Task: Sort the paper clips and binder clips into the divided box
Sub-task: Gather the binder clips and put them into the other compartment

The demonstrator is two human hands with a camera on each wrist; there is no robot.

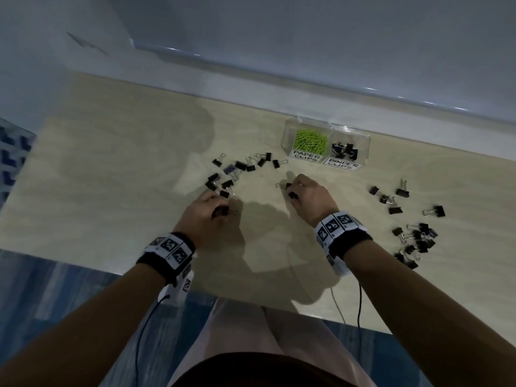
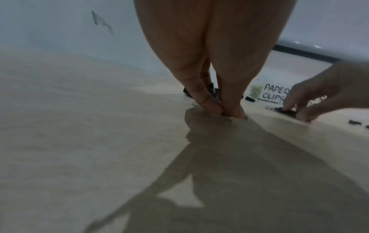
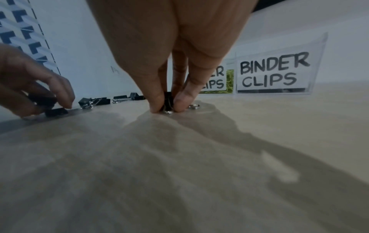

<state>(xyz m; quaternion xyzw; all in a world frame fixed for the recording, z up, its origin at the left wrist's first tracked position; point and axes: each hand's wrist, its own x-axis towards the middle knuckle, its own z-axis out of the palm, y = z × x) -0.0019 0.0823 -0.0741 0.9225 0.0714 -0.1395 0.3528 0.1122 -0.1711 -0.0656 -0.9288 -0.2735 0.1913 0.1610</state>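
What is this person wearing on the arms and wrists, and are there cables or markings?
Both forearms are bare, with no sleeves. Each wrist carries a black band wrapped with a white strip of square black-and-white tags: left band, right band. A thin black cable trails from the left wrist; a black cable and a pale one hang below the right. No gloves.

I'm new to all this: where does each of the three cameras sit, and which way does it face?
Head: worn on the head, looking down on the table; both forearms show.
Left wrist: low behind the left hand, facing the PAPER CLIPS label.
Right wrist: low behind the right hand, facing the BINDER CLIPS label.
Shared: the divided box.
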